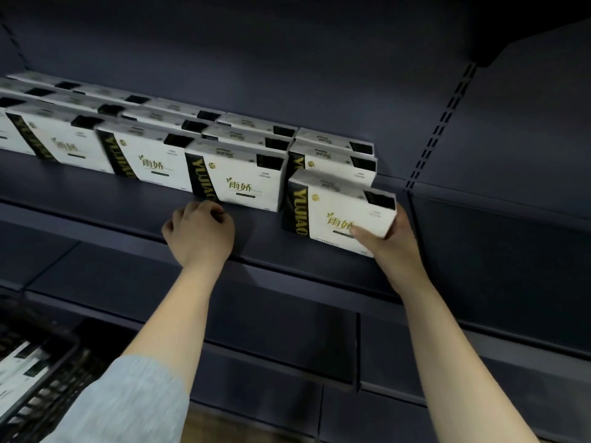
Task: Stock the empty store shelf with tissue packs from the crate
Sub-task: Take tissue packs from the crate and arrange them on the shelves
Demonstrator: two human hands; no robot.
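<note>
Several white tissue packs with black and gold bands stand in rows on the dark shelf (134, 203). My right hand (391, 239) grips the lower right corner of one tissue pack (335, 206), thumb on its front face, at the right end of the front row on the shelf. My left hand (200, 233) has its fingers curled and holds nothing, knuckles just below the neighbouring front pack (238, 180). The black crate (48, 372) sits at the lower left with more packs inside.
A slotted upright (438, 129) divides this bay from the bare bay on the right. Lower dark shelves (281, 340) run beneath my arms. The shelf's front strip lies bare before the packs.
</note>
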